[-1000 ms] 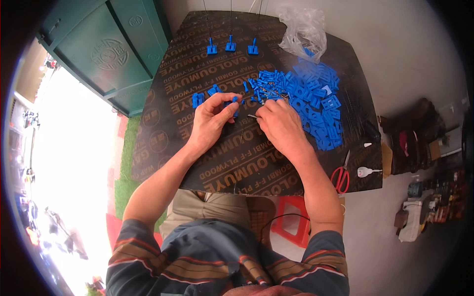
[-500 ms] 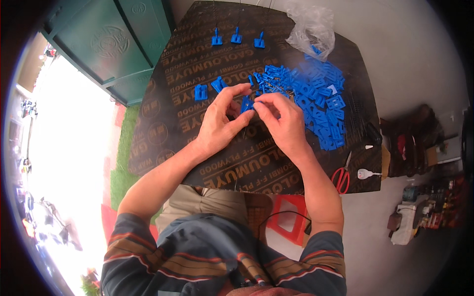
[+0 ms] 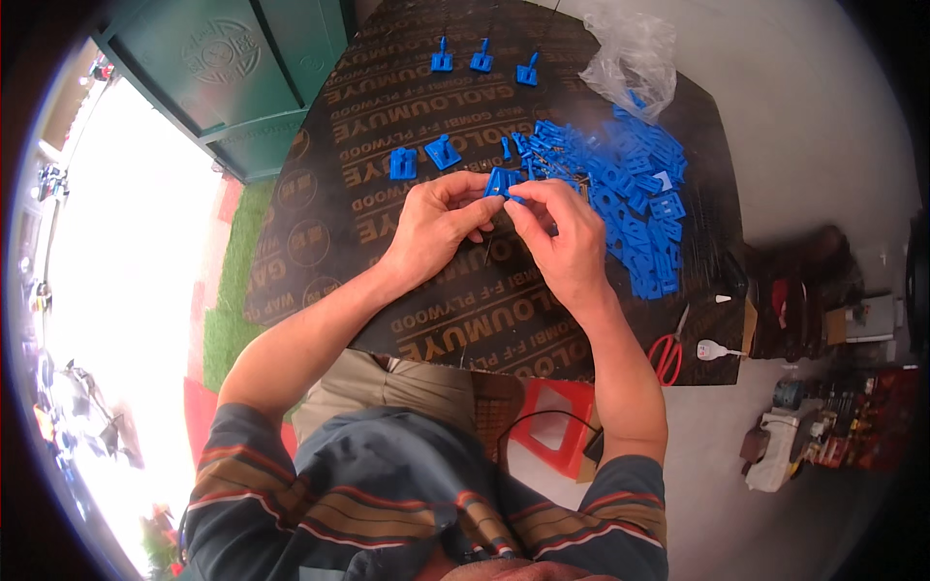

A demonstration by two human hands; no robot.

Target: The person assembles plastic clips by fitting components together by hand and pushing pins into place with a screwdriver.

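Between my two hands is a small blue plastic part (image 3: 501, 181), held up over the dark table. My left hand (image 3: 436, 221) pinches its left side between thumb and fingers. From the right, my right hand (image 3: 564, 230) has thumb and forefinger closed at the part's lower right edge; any smaller piece there is hidden by the fingertips. A thin dark rod or wire points down beneath the held part. Just beyond my left hand lie two similar parts, one blue block (image 3: 403, 164) and a tilted blue block (image 3: 443, 152).
Right of my hands spreads a pile of blue plastic pieces (image 3: 639, 208), with a clear plastic bag (image 3: 630, 63) behind. Several blue parts with thin rods, one a blue clip (image 3: 481, 60), line the far edge. Red-handled scissors (image 3: 666, 356) and a white bottle (image 3: 715, 350) lie near right.
My left fingers have drawn in around the blue part, which now shows more of its face. The whole view has shifted slightly.
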